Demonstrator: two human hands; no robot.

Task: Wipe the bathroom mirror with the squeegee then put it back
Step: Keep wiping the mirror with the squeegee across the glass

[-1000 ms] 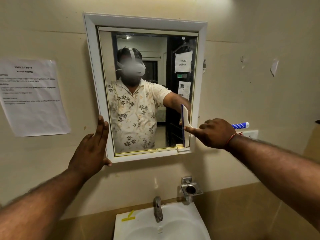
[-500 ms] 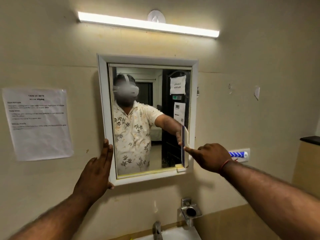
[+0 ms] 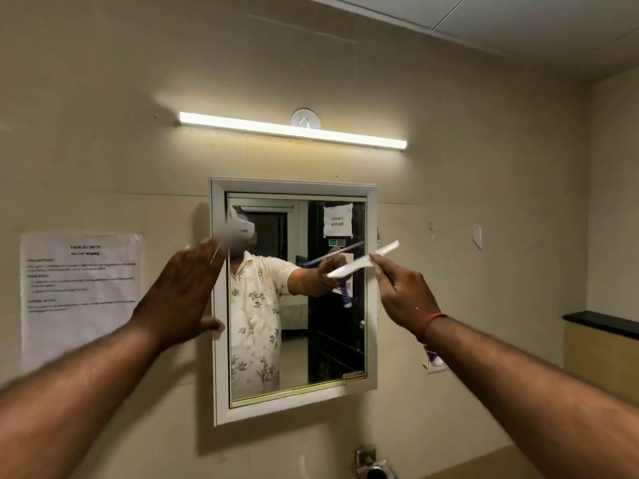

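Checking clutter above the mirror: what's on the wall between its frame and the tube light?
Nothing: bare wall between the mirror frame and the tube light, head view.

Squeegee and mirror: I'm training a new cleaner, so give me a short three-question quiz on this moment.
1. True or false: the right hand grips the squeegee.
2. The squeegee blade lies: A) upright, B) tilted, its right end higher, C) down in a sink.
3. Fill in: the left hand, open, overlaps the mirror frame on its ____ side.

Key: 1 true; 2 B; 3 left.
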